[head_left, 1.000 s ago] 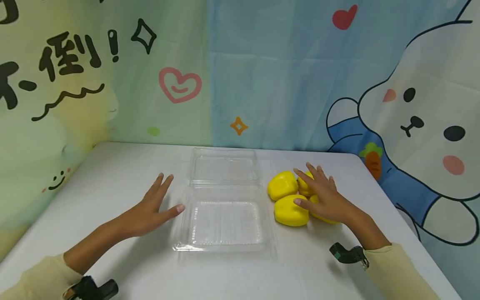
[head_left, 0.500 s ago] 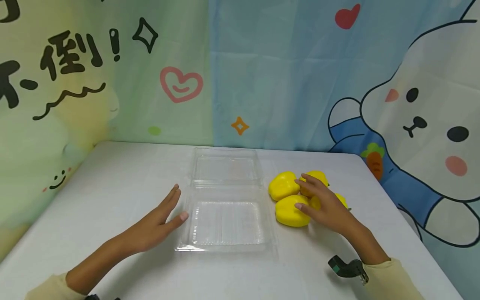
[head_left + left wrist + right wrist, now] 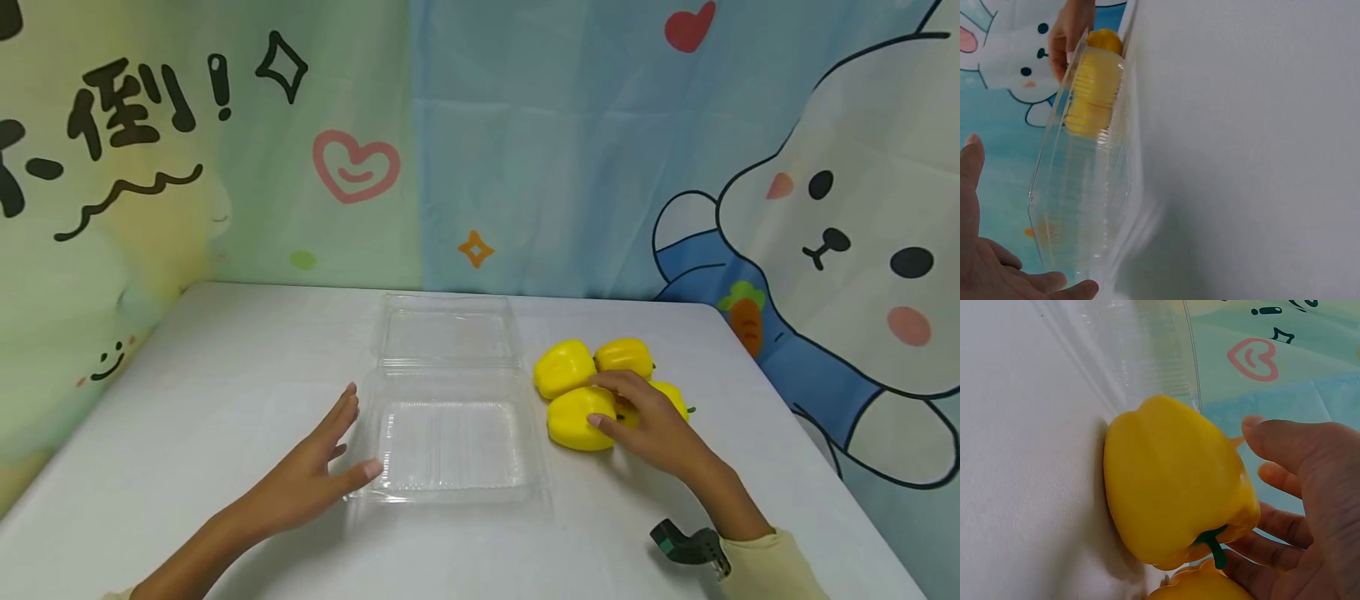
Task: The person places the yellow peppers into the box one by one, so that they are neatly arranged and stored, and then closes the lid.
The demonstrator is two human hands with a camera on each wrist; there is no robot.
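Note:
Several yellow bell peppers lie grouped on the right of the table. My right hand is over the front of the group, fingers spread and slightly bent. In the right wrist view, its thumb stands apart from the nearest bell pepper, whose green stem faces the palm; the other fingers are behind it. A clear plastic clamshell container lies with its lid folded back, away from me. Along its left side is my left hand, fingers extended, thumb tip at the front left corner of the rim.
A white-covered table carries everything. Behind it hangs a printed cloth backdrop with a cartoon rabbit at right. A dark wrist camera sits by the right sleeve.
My right hand has come lower and nearer over the front peppers, uncovering the rear ones. My left hand has moved toward me and lower, its thumb now at the container's corner.

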